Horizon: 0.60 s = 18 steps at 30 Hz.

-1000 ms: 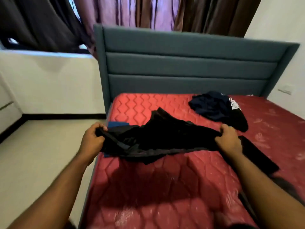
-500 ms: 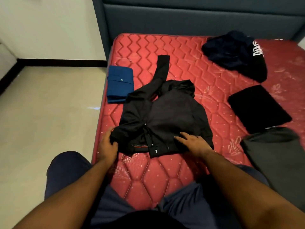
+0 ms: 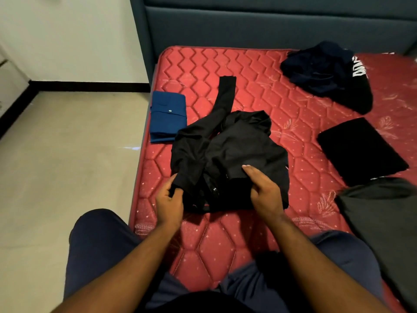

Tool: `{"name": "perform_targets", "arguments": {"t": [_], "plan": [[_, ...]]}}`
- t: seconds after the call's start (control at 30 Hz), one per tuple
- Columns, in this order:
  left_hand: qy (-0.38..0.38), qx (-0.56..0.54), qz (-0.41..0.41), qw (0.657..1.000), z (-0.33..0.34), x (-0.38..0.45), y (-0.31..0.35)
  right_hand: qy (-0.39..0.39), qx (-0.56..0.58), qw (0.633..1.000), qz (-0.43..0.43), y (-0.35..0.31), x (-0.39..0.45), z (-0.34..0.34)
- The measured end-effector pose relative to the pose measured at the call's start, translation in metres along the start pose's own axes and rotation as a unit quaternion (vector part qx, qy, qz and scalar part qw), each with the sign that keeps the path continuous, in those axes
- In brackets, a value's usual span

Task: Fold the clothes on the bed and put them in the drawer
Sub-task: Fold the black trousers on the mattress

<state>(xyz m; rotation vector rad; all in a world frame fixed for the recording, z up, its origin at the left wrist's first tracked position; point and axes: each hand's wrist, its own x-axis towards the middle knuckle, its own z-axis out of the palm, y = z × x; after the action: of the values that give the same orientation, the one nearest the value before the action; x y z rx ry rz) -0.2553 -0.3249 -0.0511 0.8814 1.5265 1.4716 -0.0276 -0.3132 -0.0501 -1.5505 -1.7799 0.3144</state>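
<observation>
Black jacket (image 3: pixel 237 154) lay on the mattress (image 3: pixel 316 136) directly ahead of both hands, left hand (image 3: pixel 169 204) and right hand (image 3: pixel 264 190) each gripping its near hem; judged soft, light, limp.

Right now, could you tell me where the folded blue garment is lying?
In the head view, the folded blue garment lies at the left edge of the red mattress, just left of the black jacket being folded.

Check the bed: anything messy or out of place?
Yes: a dark navy pile sits crumpled by the headboard, unfolded, unlike the folded blue garment. The black jacket has one sleeve sticking out.
</observation>
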Motion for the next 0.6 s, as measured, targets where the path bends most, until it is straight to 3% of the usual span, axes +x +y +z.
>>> {"name": "perform_targets", "arguments": {"t": [0.17,0.37,0.5,0.6], "plan": [[-0.077,-0.032,-0.004,0.997,0.024,-0.008,0.018,-0.022,0.178,0.982,0.065,-0.042,0.002,0.024],[-0.146,-0.130,-0.071,0.978,0.036,-0.008,0.035,-0.035,0.261,0.960,0.093,-0.074,-0.006,0.038],[-0.157,-0.145,-0.093,0.973,0.035,-0.006,0.042,-0.023,0.215,0.975,0.051,-0.075,-0.002,0.031],[-0.151,-0.127,-0.059,0.979,0.037,0.000,0.050,-0.024,0.157,0.987,-0.005,-0.070,0.007,0.022]]}}
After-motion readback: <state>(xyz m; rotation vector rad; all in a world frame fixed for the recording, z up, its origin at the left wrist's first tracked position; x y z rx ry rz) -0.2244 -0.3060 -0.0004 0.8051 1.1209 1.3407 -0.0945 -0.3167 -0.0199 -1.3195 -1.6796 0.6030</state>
